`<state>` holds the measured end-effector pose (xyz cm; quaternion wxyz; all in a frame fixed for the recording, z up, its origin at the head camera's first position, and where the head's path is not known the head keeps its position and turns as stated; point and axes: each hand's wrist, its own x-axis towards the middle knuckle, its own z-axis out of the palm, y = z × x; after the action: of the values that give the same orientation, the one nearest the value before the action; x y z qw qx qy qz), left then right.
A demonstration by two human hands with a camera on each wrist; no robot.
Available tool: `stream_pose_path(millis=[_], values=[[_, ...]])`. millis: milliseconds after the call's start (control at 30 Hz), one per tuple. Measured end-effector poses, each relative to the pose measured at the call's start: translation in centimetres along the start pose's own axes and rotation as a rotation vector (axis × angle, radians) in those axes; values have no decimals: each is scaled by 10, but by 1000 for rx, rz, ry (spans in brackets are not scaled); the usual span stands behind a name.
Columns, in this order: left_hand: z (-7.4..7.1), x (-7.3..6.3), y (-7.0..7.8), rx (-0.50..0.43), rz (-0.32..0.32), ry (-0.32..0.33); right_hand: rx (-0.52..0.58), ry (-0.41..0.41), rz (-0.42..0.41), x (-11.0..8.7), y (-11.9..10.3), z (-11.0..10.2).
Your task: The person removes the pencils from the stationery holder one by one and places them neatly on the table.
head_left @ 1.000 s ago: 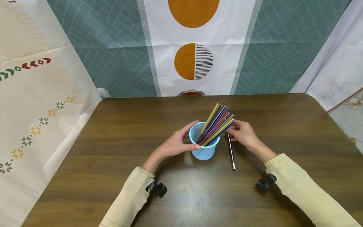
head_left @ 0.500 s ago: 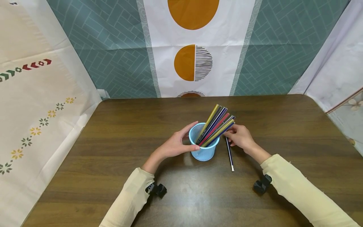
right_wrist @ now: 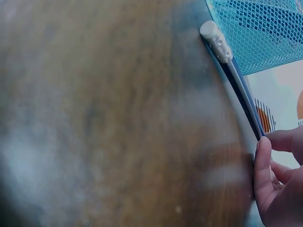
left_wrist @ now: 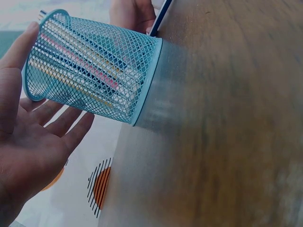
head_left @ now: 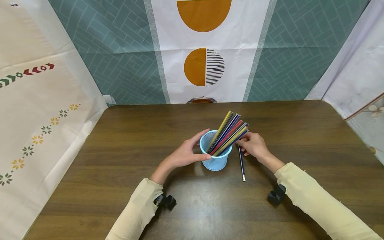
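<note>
Pinching the pencil [head_left: 241, 163] in the right hand [head_left: 253, 145], slightly nearer the cup [head_left: 215, 163] than a second ago; still gripping the cup with the left hand [head_left: 188, 153].

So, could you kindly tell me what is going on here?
A person at a wooden table has an upright blue mesh cup holding a slanting bunch of pencils. Their left-hand grip spans the cup, thumb at the near rim. Their right-hand grip pinches a single dark pencil, which is outside the cup, to its right, eraser end toward the person.
</note>
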<state>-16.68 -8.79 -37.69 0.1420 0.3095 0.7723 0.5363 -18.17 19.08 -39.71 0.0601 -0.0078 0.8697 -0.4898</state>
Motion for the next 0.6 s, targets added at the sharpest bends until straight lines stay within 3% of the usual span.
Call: stream_pose_path(millis=[600], values=[[0,0,2,10,3,4,-14,39,-17,-1,0,2]])
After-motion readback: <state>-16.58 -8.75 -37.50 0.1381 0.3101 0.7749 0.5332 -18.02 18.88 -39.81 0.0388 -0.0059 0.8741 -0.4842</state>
